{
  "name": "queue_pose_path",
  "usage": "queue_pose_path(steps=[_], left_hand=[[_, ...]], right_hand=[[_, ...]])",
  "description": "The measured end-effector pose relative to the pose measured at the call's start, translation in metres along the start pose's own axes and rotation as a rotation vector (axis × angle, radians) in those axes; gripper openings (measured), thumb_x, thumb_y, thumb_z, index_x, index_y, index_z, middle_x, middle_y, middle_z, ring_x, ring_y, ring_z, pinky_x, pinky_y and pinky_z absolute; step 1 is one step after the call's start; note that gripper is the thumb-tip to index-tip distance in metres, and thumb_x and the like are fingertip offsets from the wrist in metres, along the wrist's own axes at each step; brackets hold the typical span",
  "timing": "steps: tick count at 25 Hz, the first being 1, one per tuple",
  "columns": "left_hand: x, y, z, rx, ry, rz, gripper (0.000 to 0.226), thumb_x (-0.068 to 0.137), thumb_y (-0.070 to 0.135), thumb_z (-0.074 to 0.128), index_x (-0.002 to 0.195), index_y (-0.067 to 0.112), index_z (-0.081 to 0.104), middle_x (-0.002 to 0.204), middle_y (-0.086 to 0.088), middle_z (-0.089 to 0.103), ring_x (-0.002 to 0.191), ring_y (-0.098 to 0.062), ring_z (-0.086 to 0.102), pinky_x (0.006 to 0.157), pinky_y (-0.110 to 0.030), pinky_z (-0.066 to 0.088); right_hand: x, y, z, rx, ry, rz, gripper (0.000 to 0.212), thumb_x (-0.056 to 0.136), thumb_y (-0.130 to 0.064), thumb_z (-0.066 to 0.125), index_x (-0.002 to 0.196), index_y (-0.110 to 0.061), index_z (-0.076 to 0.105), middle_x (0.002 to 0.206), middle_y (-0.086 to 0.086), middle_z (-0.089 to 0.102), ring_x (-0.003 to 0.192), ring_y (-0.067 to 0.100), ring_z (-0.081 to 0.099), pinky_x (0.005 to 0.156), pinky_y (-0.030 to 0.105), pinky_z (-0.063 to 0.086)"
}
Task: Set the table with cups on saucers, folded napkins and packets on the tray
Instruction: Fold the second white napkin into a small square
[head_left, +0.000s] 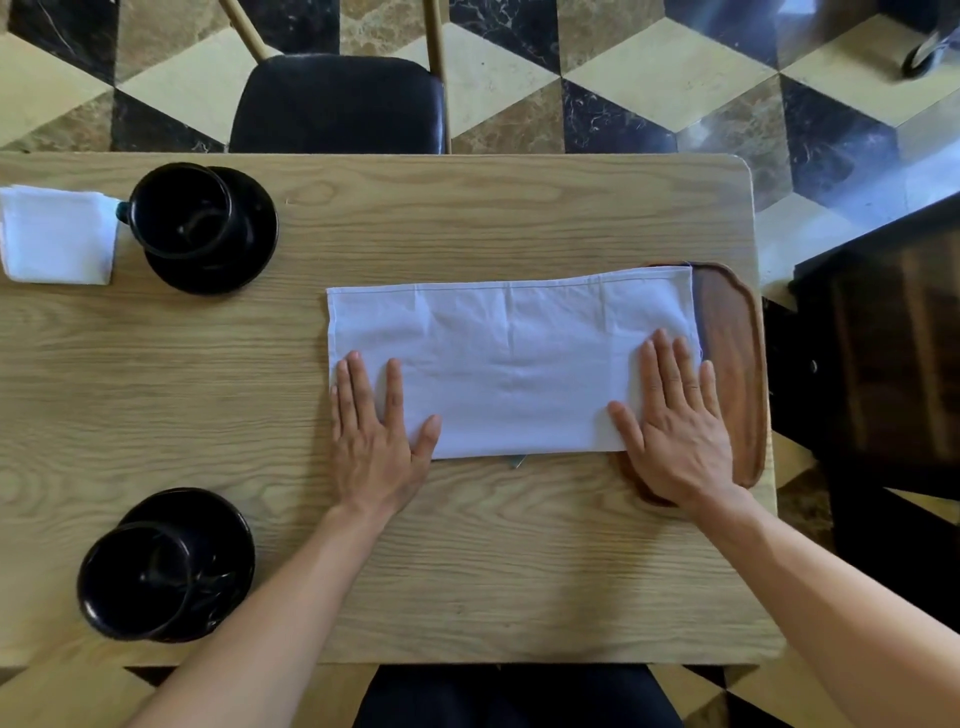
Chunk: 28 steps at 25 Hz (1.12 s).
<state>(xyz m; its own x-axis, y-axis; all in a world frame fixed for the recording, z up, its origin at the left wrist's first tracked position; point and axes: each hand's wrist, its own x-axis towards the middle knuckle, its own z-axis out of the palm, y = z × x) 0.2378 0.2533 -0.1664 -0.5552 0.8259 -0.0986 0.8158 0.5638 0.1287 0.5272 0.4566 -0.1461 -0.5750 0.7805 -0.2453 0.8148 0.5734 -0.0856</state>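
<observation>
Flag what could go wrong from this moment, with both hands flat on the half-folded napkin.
1. The white napkin lies partly over the wooden tray, so the next fold may come out uneven across the tray rim, or drag the tray.
2. The right hand presses over the tray's edge; the left hand presses on bare table. Unequal footing could skew the crease.

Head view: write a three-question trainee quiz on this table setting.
1. True or false: both cups sit on saucers.
2. Which hand lies over the tray end of the napkin? A left B right
3. Fill in: the finished folded napkin lies beside the ___ cup.

Key: 1 true: far cup, near cup. 2 B: right hand, left hand, napkin, tray. 3 far: folded napkin.
</observation>
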Motion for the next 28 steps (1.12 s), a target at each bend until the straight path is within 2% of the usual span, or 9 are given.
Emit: queue_pose_path(steps=[5, 8, 10, 12, 15, 18, 23, 26, 28], left_hand=[[0.001, 0.006, -0.012, -0.030, -0.064, -0.013, 0.086, 0.095, 0.062, 0.034, 0.159, 0.005, 0.023, 0.163, -0.034, 0.008, 0.154, -0.046, 0.006, 0.125, -0.056, 0.011], [0.011, 0.021, -0.026, -0.070, -0.037, -0.048, 0.079, 0.097, 0.053, 0.037, 0.149, -0.005, 0.036, 0.158, -0.036, 0.023, 0.149, -0.048, 0.019, 0.123, -0.056, 0.017], [0.021, 0.047, -0.036, -0.108, 0.042, 0.066, 0.063, 0.095, 0.042, 0.044, 0.136, -0.005, 0.051, 0.143, -0.031, 0.046, 0.134, -0.048, 0.042, 0.114, -0.056, 0.032], [0.024, 0.090, -0.044, -0.197, 0.100, 0.277, 0.042, 0.090, 0.032, 0.051, 0.115, 0.001, 0.066, 0.115, -0.020, 0.062, 0.106, -0.042, 0.059, 0.092, -0.050, 0.048], [0.015, 0.164, -0.047, -0.295, 0.033, 0.586, 0.018, 0.086, 0.025, 0.065, 0.091, 0.010, 0.072, 0.089, -0.008, 0.064, 0.084, -0.033, 0.062, 0.072, -0.043, 0.048], [0.003, 0.221, -0.040, -0.286, -0.071, 0.707, 0.019, 0.083, 0.031, 0.075, 0.089, 0.013, 0.071, 0.086, -0.006, 0.061, 0.081, -0.029, 0.057, 0.069, -0.041, 0.044], [0.000, 0.261, -0.030, -0.252, -0.121, 0.588, 0.017, 0.080, 0.023, 0.079, 0.089, 0.013, 0.068, 0.084, -0.006, 0.061, 0.079, -0.029, 0.056, 0.066, -0.040, 0.046], [0.007, 0.268, -0.030, -0.316, -0.142, 0.557, 0.013, 0.085, 0.021, 0.072, 0.083, 0.011, 0.065, 0.079, -0.008, 0.062, 0.074, -0.032, 0.057, 0.065, -0.042, 0.046], [0.011, 0.269, -0.034, -0.373, -0.152, 0.521, 0.012, 0.083, 0.013, 0.071, 0.076, 0.009, 0.062, 0.072, -0.010, 0.061, 0.068, -0.034, 0.058, 0.061, -0.042, 0.046]], right_hand=[[0.001, -0.007, -0.013, 0.137, 0.000, 0.028, 0.074, 0.105, -0.055, 0.023, 0.163, -0.012, 0.013, 0.173, 0.009, 0.002, 0.159, 0.022, -0.005, 0.128, 0.044, -0.003], [-0.001, -0.016, -0.030, 0.369, 0.205, 0.164, 0.055, 0.103, -0.034, 0.045, 0.152, -0.010, 0.037, 0.161, 0.014, 0.028, 0.147, 0.033, 0.027, 0.123, 0.047, 0.025], [0.001, -0.019, -0.044, 0.457, 0.288, 0.374, 0.050, 0.098, -0.021, 0.052, 0.146, -0.011, 0.043, 0.147, 0.012, 0.040, 0.132, 0.030, 0.039, 0.113, 0.045, 0.038], [0.004, -0.015, -0.056, 0.532, 0.270, 0.545, 0.046, 0.094, -0.017, 0.052, 0.140, -0.011, 0.050, 0.133, 0.012, 0.050, 0.121, 0.029, 0.046, 0.107, 0.043, 0.041], [0.004, 0.000, -0.065, 0.656, 0.205, 0.662, 0.035, 0.094, -0.014, 0.046, 0.124, -0.011, 0.063, 0.120, 0.010, 0.062, 0.115, 0.029, 0.056, 0.099, 0.044, 0.048], [-0.004, 0.021, -0.066, 0.717, 0.126, 0.787, 0.036, 0.095, -0.015, 0.042, 0.119, -0.015, 0.069, 0.118, 0.008, 0.069, 0.109, 0.028, 0.061, 0.088, 0.036, 0.048], [-0.019, 0.035, -0.054, 0.755, -0.033, 0.825, 0.028, 0.088, -0.021, 0.047, 0.092, -0.016, 0.074, 0.091, 0.000, 0.073, 0.086, 0.020, 0.063, 0.068, 0.028, 0.046], [-0.017, 0.037, -0.049, 1.152, -0.012, 0.927, 0.027, 0.087, -0.019, 0.052, 0.087, -0.003, 0.074, 0.080, 0.014, 0.073, 0.060, 0.019, 0.064, 0.062, 0.036, 0.060], [-0.017, 0.038, -0.050, 1.411, -0.054, 0.978, 0.025, 0.088, -0.017, 0.053, 0.085, -0.009, 0.076, 0.072, 0.008, 0.072, 0.047, 0.011, 0.057, 0.048, 0.027, 0.052]])
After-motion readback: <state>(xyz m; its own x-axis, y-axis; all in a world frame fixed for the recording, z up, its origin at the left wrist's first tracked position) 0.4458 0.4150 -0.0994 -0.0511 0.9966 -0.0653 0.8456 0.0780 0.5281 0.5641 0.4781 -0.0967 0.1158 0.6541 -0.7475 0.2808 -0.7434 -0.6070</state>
